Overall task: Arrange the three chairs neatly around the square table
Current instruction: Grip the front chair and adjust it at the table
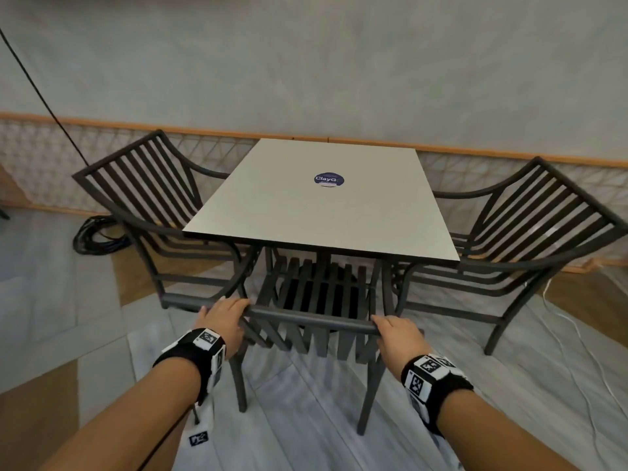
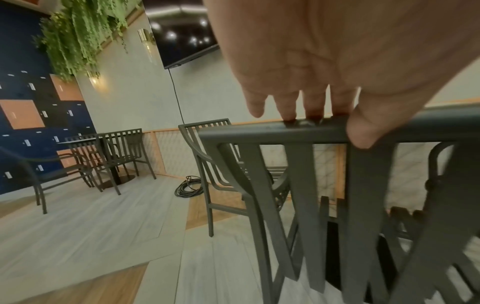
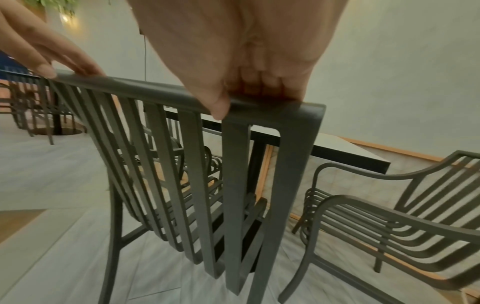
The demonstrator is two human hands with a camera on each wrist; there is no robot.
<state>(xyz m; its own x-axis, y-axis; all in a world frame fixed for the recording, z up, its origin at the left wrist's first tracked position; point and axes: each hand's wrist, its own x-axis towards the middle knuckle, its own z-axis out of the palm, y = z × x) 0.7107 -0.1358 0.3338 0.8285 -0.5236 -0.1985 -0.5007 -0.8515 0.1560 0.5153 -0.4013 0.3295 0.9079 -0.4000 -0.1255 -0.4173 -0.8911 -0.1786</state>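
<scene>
A square table (image 1: 306, 212) with a pale top and a round dark sticker stands against the wall. Dark slatted metal armchairs flank it: the left chair (image 1: 142, 185) and the right chair (image 1: 530, 232), both facing the table. The near chair (image 1: 312, 319) is tucked at the table's front side, its seat under the top. My left hand (image 1: 226, 316) grips the left end of its top rail (image 2: 298, 131). My right hand (image 1: 396, 331) grips the right end of that rail (image 3: 285, 109), fingers over the top and thumb behind.
A coiled black cable (image 1: 97, 234) lies on the floor behind the left chair, and a thin white cord (image 1: 577, 351) trails on the floor at the right. Another table with chairs (image 2: 109, 156) stands further left. A low patterned wall panel (image 1: 475, 164) runs behind the table.
</scene>
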